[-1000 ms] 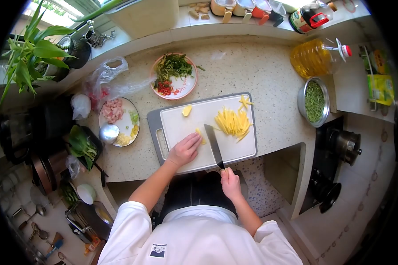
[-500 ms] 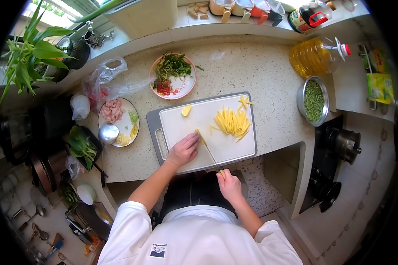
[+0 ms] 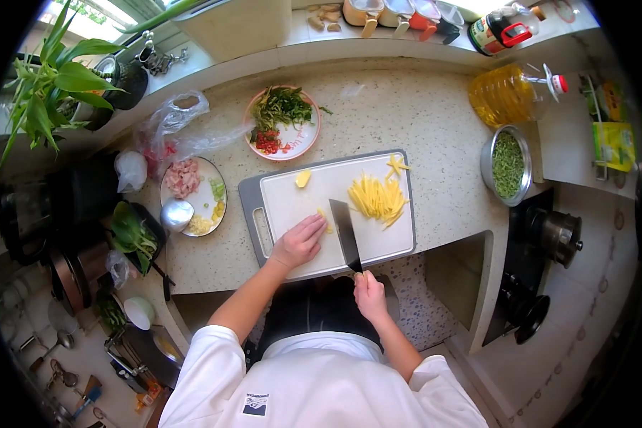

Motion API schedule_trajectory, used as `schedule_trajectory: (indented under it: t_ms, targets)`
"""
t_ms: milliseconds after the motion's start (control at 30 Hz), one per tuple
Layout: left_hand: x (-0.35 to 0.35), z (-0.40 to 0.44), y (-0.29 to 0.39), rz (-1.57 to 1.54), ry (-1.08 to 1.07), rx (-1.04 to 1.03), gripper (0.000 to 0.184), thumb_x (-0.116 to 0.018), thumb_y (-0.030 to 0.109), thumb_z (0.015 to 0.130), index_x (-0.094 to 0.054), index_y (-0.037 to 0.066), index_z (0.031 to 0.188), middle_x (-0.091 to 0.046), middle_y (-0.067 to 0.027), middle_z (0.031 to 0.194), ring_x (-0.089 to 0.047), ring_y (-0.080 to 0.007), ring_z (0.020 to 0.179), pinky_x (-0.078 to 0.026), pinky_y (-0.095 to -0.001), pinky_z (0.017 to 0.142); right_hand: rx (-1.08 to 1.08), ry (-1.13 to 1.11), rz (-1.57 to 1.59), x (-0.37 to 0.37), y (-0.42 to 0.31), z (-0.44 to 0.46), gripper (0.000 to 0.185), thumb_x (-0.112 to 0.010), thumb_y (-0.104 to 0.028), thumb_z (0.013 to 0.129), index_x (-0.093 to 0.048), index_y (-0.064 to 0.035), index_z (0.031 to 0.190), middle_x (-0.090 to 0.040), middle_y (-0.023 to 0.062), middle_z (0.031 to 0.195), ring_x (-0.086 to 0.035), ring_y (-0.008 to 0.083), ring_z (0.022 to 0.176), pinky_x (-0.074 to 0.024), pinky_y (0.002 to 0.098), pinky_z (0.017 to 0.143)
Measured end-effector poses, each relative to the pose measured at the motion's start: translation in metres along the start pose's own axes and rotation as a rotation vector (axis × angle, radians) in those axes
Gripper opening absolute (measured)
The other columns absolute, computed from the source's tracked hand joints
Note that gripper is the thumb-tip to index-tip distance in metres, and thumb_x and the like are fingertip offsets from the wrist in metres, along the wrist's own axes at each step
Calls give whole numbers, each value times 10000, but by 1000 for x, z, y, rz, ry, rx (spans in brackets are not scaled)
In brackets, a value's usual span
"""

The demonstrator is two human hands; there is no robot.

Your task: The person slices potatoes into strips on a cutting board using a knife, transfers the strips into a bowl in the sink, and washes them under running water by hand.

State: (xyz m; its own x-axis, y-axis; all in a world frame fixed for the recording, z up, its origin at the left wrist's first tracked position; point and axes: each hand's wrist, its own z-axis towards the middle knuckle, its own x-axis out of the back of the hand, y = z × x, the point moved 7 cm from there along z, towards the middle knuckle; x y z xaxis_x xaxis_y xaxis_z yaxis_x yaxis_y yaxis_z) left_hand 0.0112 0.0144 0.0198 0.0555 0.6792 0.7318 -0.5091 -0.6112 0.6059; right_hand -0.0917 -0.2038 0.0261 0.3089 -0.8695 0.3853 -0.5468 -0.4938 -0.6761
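Observation:
My right hand (image 3: 370,295) grips the handle of a cleaver (image 3: 347,235), whose broad blade now lies tilted with its flat side showing. My left hand (image 3: 299,241) rests on the cutting board (image 3: 285,187), fingers together and pressed down on a small yellow vegetable piece (image 3: 327,222) that pokes out at the fingertips. Just right of the blade is a heap of yellow vegetable strips (image 3: 378,198), with a few loose strips (image 3: 396,165) above it. A separate yellow chunk (image 3: 303,178) sits near the board's upper left.
Behind the board stands a plate (image 3: 306,146) of chopped greens and red chili. To the left, another plate (image 3: 214,178) bears diced pink meat, chopped bits and a spoon (image 3: 176,214). On the right are a metal bowl (image 3: 487,165) of chopped greens and an oil bottle (image 3: 503,93).
The cleaver has come away from the left fingertips to the right and its blade has turned from edge-on to flat side up. My left hand has barely moved.

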Motion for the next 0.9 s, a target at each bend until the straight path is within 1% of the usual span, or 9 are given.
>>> schedule_trajectory:
  t_ms: [67, 200, 267, 467, 567, 667, 767, 867, 900]
  targets:
    - [1, 1, 1, 7, 3, -3, 513, -688, -2, 717, -705, -40, 1228, -686, -154, 1270, -664, -315, 1222, -562, -391, 1059, 186, 65, -187, 8, -13, -4, 319, -537, -313, 1076, -557, -31, 929, -609, 195, 659, -658, 406, 638, -502, 469, 576]
    - [1, 1, 2, 27, -7, -29, 490, -717, 33, 702, -711, -70, 1181, -673, -168, 1262, -648, -313, 1233, -538, -385, 1082, 182, 55, -269, 13, -24, -10, 307, -568, -343, 1058, -583, -48, 973, -641, 225, 729, -661, 469, 724, -497, 524, 608]
    - [2, 2, 2, 31, -5, -25, 485, -716, 33, 700, -715, -65, 1175, -675, -162, 1259, -647, -309, 1234, -538, -382, 1080, 157, 40, -281, 12, -23, -9, 306, -579, -356, 1050, -593, -56, 991, -651, 239, 761, -659, 491, 766, -502, 544, 626]
    - [-3, -2, -1, 10, -9, -2, 480, -711, 27, 702, -725, -45, 1176, -683, -138, 1256, -644, -294, 1242, -539, -368, 1075, 132, 39, -377, 12, -24, -8, 311, -595, -372, 1037, -586, -65, 989, -674, 238, 772, -675, 482, 765, -523, 557, 639]
    - [-1, -2, -2, 7, -11, 10, 482, -710, 26, 701, -727, -38, 1179, -686, -130, 1256, -645, -287, 1243, -540, -365, 1073, 107, 35, -462, 9, -24, -8, 324, -606, -416, 1024, -585, -93, 1019, -702, 228, 766, -693, 471, 752, -549, 566, 658]
    - [-3, -2, -3, -5, -17, 22, 489, -713, 27, 699, -727, -35, 1183, -688, -125, 1253, -645, -285, 1243, -542, -363, 1070, 76, 29, -465, 5, -32, -6, 315, -607, -392, 1025, -582, -79, 1002, -691, 243, 782, -674, 495, 769, -525, 584, 655]
    - [-3, -1, -3, -9, -19, 19, 503, -718, 31, 698, -722, -35, 1196, -689, -128, 1255, -646, -287, 1242, -542, -364, 1071, 117, 59, -486, 4, -32, -5, 317, -575, -368, 1048, -570, -57, 984, -672, 224, 727, -674, 469, 704, -529, 544, 621]
    - [-3, -3, -4, 1, -15, 11, 517, -719, 32, 698, -715, -36, 1210, -686, -136, 1264, -647, -291, 1239, -540, -368, 1075, 110, 69, -207, 1, -5, 4, 331, -531, -330, 1075, -554, -32, 935, -624, 190, 650, -652, 419, 611, -527, 484, 580]
    - [-3, -2, -3, 6, -12, 8, 521, -719, 33, 699, -712, -36, 1215, -685, -139, 1267, -648, -293, 1238, -539, -370, 1077, 34, 35, -94, 0, 0, 5, 339, -519, -322, 1082, -549, -27, 918, -609, 178, 635, -644, 403, 595, -519, 470, 572]
